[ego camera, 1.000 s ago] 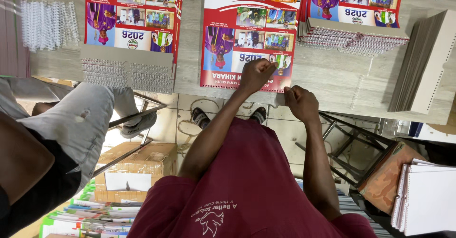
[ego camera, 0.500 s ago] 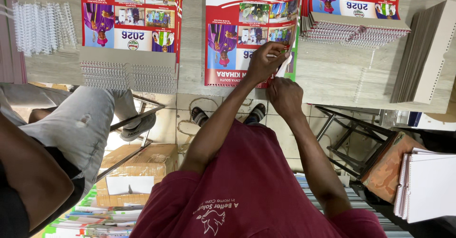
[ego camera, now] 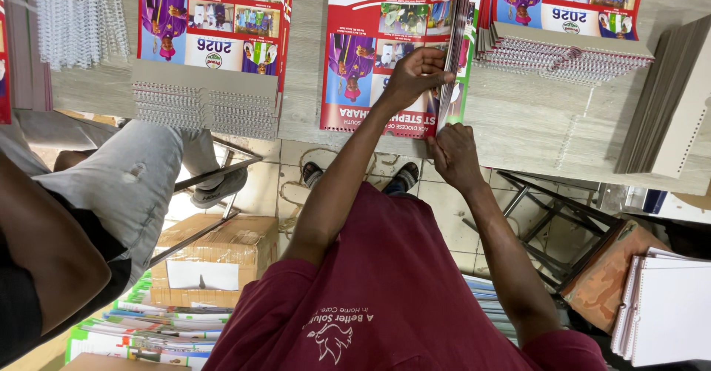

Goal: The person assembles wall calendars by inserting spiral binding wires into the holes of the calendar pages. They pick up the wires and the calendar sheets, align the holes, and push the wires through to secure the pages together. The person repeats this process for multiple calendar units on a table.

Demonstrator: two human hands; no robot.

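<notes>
Both hands on red printed calendar page stack (ego camera: 385, 52), mid grey tabletop (ego camera: 533, 119).
Left hand (ego camera: 416, 75) fingers pinch lifted page edges; right hand (ego camera: 455, 156) fingers press bottom corner. Thin, floppy, slippery sheets; grip at edge.

I have just one view, from the camera on the head, and it comes through upside down: the surface (ego camera: 518, 126) runs across the top of the frame, while the person's maroon shirt (ego camera: 400, 297) fills the bottom. It looks steeply down and sits close, near enough that both forearms span the frame. The floor tiles (ego camera: 296, 171) show beneath the surface edge.
</notes>
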